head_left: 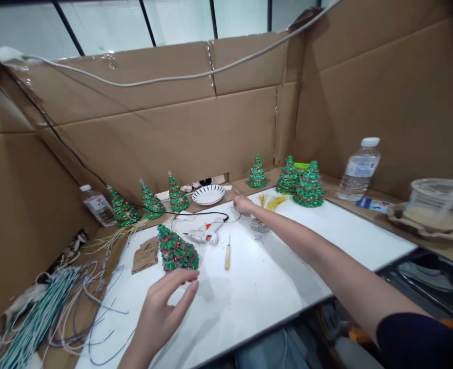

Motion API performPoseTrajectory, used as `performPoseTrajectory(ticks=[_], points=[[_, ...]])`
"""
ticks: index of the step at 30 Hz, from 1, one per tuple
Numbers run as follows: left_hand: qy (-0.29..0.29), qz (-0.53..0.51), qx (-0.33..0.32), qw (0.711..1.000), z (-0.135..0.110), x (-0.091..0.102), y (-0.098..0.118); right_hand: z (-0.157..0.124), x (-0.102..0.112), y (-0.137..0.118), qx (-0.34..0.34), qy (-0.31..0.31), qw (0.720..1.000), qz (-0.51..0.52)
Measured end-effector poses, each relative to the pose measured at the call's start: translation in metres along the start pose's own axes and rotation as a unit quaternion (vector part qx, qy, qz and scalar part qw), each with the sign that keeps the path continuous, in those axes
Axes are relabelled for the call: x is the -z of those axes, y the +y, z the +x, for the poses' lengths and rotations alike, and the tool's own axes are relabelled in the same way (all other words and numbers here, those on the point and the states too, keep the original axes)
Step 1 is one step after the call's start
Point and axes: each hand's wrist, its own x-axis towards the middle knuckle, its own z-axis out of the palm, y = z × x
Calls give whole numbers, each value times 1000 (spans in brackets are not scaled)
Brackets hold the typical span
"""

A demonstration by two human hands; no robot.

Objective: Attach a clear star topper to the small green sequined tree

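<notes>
A green glitter tree point(177, 251) with red trim lies tilted on the white tabletop point(272, 287). My left hand point(164, 307) hovers just in front of it, fingers apart, fingertips close to its base and holding nothing. My right hand point(244, 205) is stretched far across the table, fingers curled. It is next to the end of a black cable point(207, 213) and a white plate point(208, 195). A thin pale stick seems to poke out by its fingers, but I cannot tell if it is held. A white glue gun point(205, 234) and a wooden-handled awl point(227, 255) lie between my hands.
Several more glitter trees point(308, 187) stand along the back by cardboard walls, with yellow sticks point(274, 201) near them. Water bottles stand at right point(359, 169) and left point(98, 206). Bundled wires point(45, 312) sprawl at left; a clear bowl point(436, 205) sits at far right.
</notes>
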Motion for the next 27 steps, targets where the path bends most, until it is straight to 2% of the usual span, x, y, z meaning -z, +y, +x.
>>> performPoseTrajectory(ticks=[2, 4, 8, 10, 14, 17, 19, 21, 24, 27], points=[[-49, -23, -9, 998, 10, -8, 4, -3, 1, -3, -3, 60, 997, 43], [-93, -52, 12, 994, 21, -17, 4, -11, 4, -7, 9, 132, 987, 88], [-69, -156, 104, 980, 32, -38, -5, -46, 8, -31, 95, 280, 939, 176], [-37, -214, 150, 965, 30, -47, -10, -72, 1, -47, 157, 327, 908, 209], [26, -294, 186, 937, 22, -50, -16, -117, -21, -73, 262, 343, 867, 250], [29, -296, 189, 936, 18, -44, -17, -130, -33, -80, 314, 319, 849, 282], [24, -271, 181, 945, 17, -42, -17, -127, -35, -78, 302, 309, 851, 298], [13, -252, 152, 956, 16, -42, -17, -119, -36, -74, 245, 297, 887, 257], [8, -244, 111, 963, 14, -45, -16, -106, -38, -64, 165, 251, 943, 141], [0, -235, 102, 967, 13, -47, -15, -100, -39, -58, 124, 235, 961, 81]])
